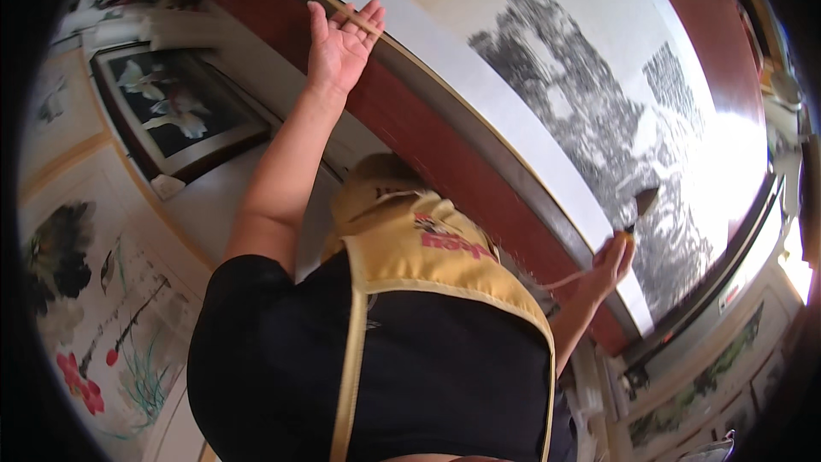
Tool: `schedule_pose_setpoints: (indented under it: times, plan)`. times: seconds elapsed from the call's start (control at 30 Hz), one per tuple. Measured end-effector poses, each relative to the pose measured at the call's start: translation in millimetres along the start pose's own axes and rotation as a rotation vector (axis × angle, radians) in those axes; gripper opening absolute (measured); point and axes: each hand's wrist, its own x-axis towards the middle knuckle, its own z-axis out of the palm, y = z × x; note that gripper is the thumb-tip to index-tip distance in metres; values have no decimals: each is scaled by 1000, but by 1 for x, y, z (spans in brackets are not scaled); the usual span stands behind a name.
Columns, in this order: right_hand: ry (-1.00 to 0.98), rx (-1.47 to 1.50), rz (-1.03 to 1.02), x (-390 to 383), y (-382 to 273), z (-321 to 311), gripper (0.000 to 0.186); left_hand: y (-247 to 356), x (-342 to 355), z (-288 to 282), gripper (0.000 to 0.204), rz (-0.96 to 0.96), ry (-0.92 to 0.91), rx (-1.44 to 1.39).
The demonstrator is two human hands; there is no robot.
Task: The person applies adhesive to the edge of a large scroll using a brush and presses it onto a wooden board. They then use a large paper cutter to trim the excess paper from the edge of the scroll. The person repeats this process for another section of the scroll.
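Observation:
My left hand (335, 56) is raised at the near edge of a large sheet, palm up, fingers stretched and thumb apart. A thin tan wooden strip (363, 24) crosses its fingers, in line with the sheet's edge; no grip around it shows. Closed on the yellowish handle of a scraper (647, 198), my right hand (612, 263) is at the sheet's right end. The scraper's flat, triangular blade points up over the picture. A black-and-white landscape painting (564, 60) covers much of the sheet, whose pale border (487, 90) runs along the near side.
The sheet lies on a dark red table (402, 124). Left stand a framed white-flower picture (184, 107) and a red-flower painting (111, 342). More paintings (701, 385) are at the lower right. Bright glare whitens the sheet's right side. I wear a yellow apron (428, 265).

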Motion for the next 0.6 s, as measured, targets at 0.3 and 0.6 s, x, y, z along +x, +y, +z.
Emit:
schedule_pose_setpoints:
  times: [0.3, 0.6]
  plan:
    - [-325, 39, -36, 18, -3, -8, 22, -51, -42, 67, 51, 82, -431, 357]
    - [-349, 68, 25, 18, 24, -17, 22, -122, -136, -3, 13, -217, -71, 148]
